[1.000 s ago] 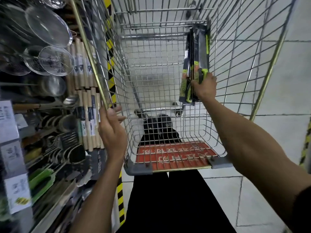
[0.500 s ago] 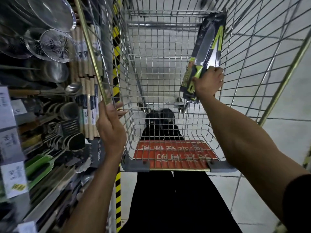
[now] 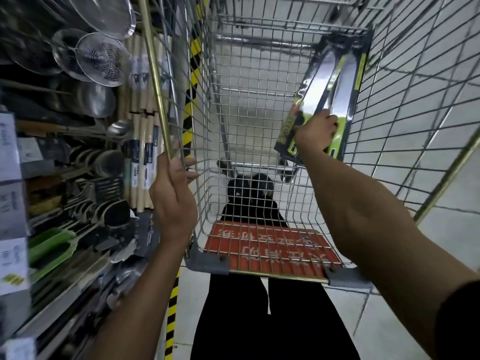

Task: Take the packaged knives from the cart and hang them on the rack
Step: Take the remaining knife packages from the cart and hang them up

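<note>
Fingers [image 3: 327, 120] of R hand [image 3: 315, 133] curl tight round the handle end of the knives [image 3: 330, 81], a black-and-green pack, prob. more than one stacked; the edges blur. Pack is held up inside the cart [image 3: 246, 74], blades pointing away from the person, leaning toward the cart's right wall. L hand [image 3: 172, 201] grips the cart's left top rail [image 3: 155, 81], fingertips poking through the wire. Rack [image 3: 78, 157] stands just left of the cart w/ strainers [image 3: 101, 61] and rolling pins [image 3: 141, 141] hanging on it. Red panel [image 3: 270, 250] sits at the cart's near end.
</note>
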